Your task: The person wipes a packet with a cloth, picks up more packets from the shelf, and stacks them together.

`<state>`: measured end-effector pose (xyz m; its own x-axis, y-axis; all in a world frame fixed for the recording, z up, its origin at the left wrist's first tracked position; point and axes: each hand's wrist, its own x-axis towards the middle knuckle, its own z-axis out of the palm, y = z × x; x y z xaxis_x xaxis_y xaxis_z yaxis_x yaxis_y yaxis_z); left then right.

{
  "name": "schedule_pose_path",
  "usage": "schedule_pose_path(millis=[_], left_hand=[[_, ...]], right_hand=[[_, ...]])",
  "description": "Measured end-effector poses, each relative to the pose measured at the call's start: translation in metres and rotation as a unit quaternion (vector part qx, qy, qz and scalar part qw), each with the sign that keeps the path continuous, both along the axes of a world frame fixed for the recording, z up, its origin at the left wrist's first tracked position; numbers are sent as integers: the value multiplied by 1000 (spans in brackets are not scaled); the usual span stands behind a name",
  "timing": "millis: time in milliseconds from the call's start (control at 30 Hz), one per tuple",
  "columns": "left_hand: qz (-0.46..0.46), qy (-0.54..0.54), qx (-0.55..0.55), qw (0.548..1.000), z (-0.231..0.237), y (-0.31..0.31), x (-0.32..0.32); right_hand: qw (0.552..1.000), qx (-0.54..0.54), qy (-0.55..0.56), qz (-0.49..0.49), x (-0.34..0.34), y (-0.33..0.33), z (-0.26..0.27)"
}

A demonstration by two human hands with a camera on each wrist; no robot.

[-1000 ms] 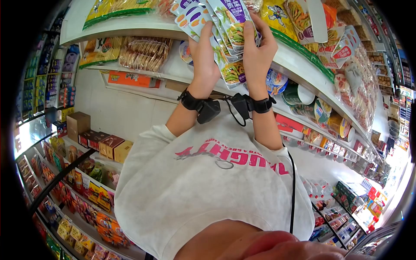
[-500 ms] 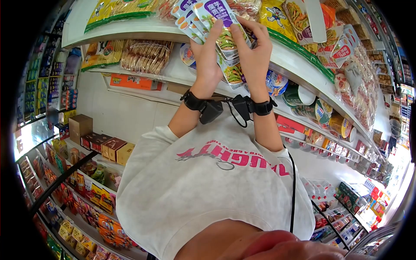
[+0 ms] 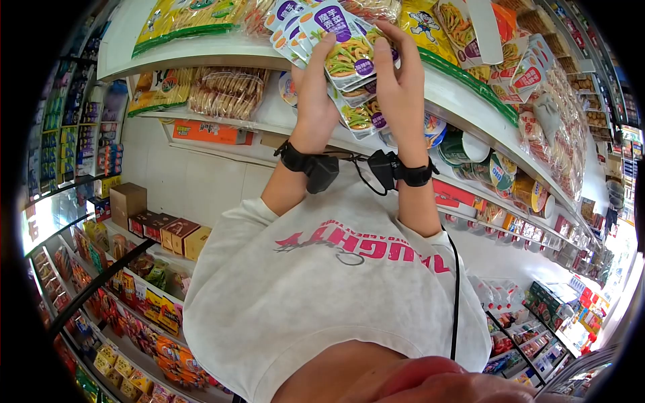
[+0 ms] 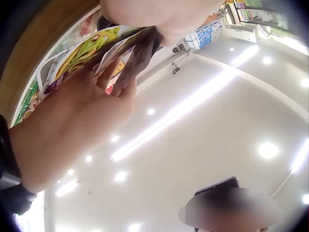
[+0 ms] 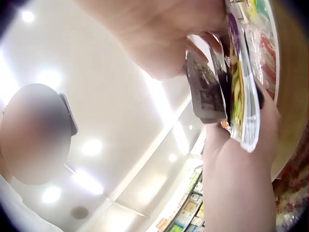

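Observation:
Both hands hold a fanned stack of flat snack packets [image 3: 349,57], white with purple labels and a picture of green vegetables. My left hand [image 3: 316,101] grips the stack's left side, thumb across the front packet. On the opposite edge my right hand [image 3: 401,101] pinches with its thumb in front and fingers curled behind. A lower packet [image 3: 363,119] sticks out below the others between the palms. In the right wrist view, the silvery back of one packet [image 5: 206,92] shows beside the others. Each wrist wears a black strap with a camera.
The hands are in front of a white shelf [image 3: 181,60] with yellow bags [image 3: 423,27] and more snack packets [image 3: 531,74]. On the tier below are bundled sticks [image 3: 228,91] and cup noodles [image 3: 463,144]. Cartons [image 3: 127,201] stand at the left.
The front packets have shifted left and now overlap the left hand's fan, with a purple label facing up. The right hand moved slightly left, then back; both hands kept their hold.

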<state>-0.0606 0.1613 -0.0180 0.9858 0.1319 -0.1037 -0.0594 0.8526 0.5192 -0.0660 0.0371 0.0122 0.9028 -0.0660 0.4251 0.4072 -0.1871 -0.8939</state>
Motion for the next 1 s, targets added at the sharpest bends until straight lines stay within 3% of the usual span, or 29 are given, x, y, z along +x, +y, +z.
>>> schedule_pose_path(millis=[33,233,333,533,633,867,1000], left_hand=[[-10,3,-5,1000,1,2,-1],[-30,3,-13,999,1,6,3],[-21,6,20,1000,5,5,2],[-42,14,-10,999,4,14,1],[-49,25,-11,998,5,19,0],[-56,47,-15,997,14,25,-9],[-59,34,-8,998,10,29,-5]], right_hand=[[998,39,46,34,-1,-2,2],[999,32,-31,-5,-5,1,5],[996,79,-30,-33,-11,6,8],[989,132,61,0,-7,-15,2],[993,84,75,20,-10,-21,4],[990,106,1,-94,-19,-28,18],[981,164,-48,-95,-22,-22,27]])
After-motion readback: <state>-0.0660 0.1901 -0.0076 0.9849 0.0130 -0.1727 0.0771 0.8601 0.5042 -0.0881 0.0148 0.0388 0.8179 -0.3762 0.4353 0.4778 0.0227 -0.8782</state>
